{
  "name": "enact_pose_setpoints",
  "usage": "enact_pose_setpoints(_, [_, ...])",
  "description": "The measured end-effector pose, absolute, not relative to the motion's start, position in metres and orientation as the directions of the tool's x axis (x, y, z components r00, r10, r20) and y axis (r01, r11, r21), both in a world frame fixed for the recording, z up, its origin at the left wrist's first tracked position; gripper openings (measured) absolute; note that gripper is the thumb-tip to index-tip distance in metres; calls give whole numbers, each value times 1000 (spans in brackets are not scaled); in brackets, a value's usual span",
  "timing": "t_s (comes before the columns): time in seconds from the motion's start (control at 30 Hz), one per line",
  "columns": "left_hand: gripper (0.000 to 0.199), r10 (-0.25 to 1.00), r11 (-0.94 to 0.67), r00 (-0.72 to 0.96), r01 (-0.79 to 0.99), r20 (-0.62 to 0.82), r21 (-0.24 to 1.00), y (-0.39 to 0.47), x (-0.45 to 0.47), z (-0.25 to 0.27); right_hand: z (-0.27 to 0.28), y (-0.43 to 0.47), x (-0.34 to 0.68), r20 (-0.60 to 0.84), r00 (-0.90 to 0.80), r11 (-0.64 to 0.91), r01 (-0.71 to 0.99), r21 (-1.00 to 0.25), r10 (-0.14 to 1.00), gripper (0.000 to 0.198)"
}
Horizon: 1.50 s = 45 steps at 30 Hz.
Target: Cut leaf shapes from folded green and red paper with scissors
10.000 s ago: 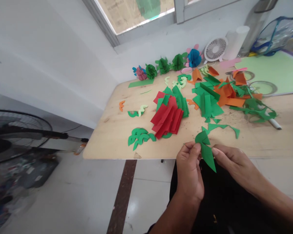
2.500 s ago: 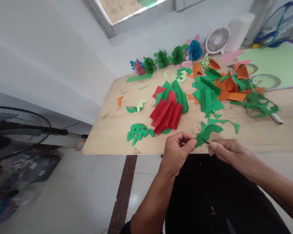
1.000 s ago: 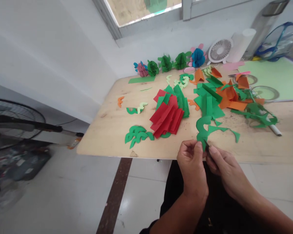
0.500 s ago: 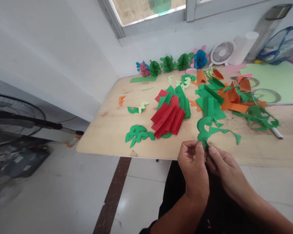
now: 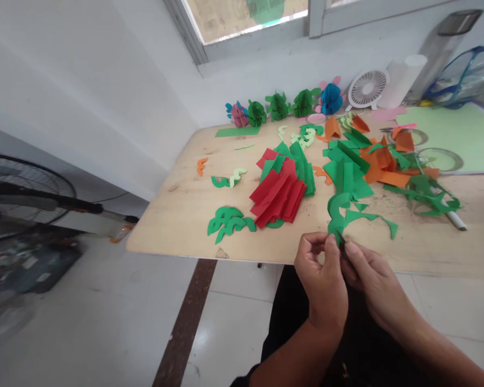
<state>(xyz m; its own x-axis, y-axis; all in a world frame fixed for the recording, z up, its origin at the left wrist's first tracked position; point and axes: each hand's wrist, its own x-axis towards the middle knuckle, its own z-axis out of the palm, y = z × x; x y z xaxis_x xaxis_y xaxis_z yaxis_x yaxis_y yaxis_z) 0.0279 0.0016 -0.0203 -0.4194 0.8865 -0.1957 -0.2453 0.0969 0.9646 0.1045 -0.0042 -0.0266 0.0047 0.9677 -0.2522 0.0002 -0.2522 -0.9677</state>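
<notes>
My left hand pinches the lower end of a curvy green paper cutout at the table's front edge. My right hand is closed around scissors, of which only the dark pointed blades show, touching the paper close to my left thumb. The handles are hidden in my fingers. Just right of the cutout lies a thin green paper scrap. Folded red paper pieces and folded green paper pieces sit beyond my hands, and wavy green cutouts lie to the left.
Several paper figures stand along the wall beside a small white fan. Orange paper pieces, green scraps, a marker and tape rolls lie at the right. A large floor fan stands left of the table.
The green cutout and my left hand have shifted very slightly to the right. Both hands keep the same grip, and the other things stay put.
</notes>
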Motion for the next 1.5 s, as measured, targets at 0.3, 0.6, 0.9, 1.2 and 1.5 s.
enact_pose_setpoints(0.3, [13,881,101,-394,-386,-263,917,2,30,-19,-24,-3,105,-240,11,-240,23,-970,971,47])
enact_pose_setpoints(0.6, [16,882,124,-342,-498,-326,858,4,29,-17,-23,-4,105,-236,17,-236,41,-971,972,48])
enact_pose_setpoints(0.9, [15,877,131,-337,-520,-343,844,3,28,-14,-19,-3,103,-231,23,-232,44,-972,973,49])
enact_pose_setpoints(1.2, [15,883,122,-320,-551,-344,826,2,28,-13,-22,-3,104,-229,21,-230,57,-972,973,45])
enact_pose_setpoints(1.5, [19,893,136,-265,-609,-362,781,5,26,-8,-17,1,107,-240,17,-240,136,-961,971,46])
